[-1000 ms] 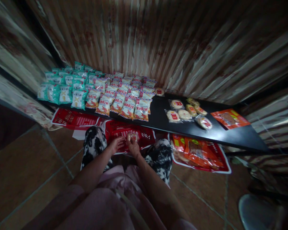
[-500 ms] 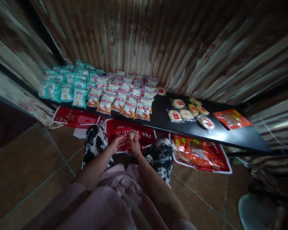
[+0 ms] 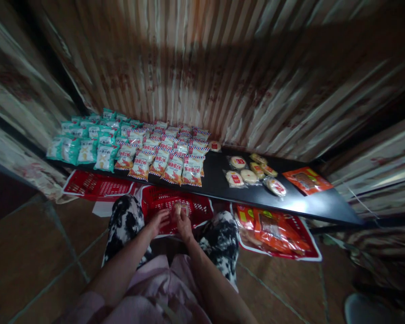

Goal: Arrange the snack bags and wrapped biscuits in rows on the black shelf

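Note:
My right hand (image 3: 184,226) is closed around a small wrapped pastry (image 3: 182,208), pale inside its clear film. It hovers over the red plastic basket (image 3: 204,212) between my knees. Just left of it, my left hand (image 3: 158,222) is empty, its fingers stretched out and apart towards the basket. Above the basket, the black shelf (image 3: 216,182) carries several round wrapped pastries (image 3: 235,178) and smaller yellowish wrapped ones (image 3: 257,169). The lower part of the held pastry is hidden by my fingers.
Orange-and-white snack bags (image 3: 173,170) and green bags (image 3: 106,156) fill the shelf's left half. An orange flat packet (image 3: 307,180) lies at its right end. Below stand a left red basket (image 3: 97,185) and a right basket (image 3: 313,245) holding orange packets (image 3: 273,230).
The view has tilted, so the shelf and baskets sit lower and further left in the picture. Both hands stay over the basket, with the pastry still in my right hand.

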Action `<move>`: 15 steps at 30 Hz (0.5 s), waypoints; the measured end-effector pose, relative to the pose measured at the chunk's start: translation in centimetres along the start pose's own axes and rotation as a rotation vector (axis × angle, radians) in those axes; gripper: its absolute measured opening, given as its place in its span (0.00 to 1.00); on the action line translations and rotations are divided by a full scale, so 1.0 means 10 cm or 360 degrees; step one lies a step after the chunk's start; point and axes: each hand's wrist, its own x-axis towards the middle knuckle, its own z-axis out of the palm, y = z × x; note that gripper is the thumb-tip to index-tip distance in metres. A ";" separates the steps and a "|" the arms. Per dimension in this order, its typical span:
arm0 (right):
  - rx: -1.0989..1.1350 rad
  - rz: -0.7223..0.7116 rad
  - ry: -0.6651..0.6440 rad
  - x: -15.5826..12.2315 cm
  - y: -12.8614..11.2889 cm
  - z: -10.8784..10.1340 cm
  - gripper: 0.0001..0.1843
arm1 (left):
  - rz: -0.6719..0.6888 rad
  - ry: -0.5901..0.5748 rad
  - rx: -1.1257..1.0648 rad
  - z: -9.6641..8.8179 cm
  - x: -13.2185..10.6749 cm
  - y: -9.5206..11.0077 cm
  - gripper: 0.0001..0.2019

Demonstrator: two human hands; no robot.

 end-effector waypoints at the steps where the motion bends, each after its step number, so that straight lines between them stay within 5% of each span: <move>1: 0.0034 0.0005 0.0008 0.00 0.02 0.00 0.26 | 0.0005 0.0009 0.0015 0.01 0.00 -0.01 0.11; 15: 0.0359 -0.0145 0.0080 -0.07 0.16 -0.04 0.20 | 0.0059 0.0116 0.0266 0.09 0.00 -0.05 0.14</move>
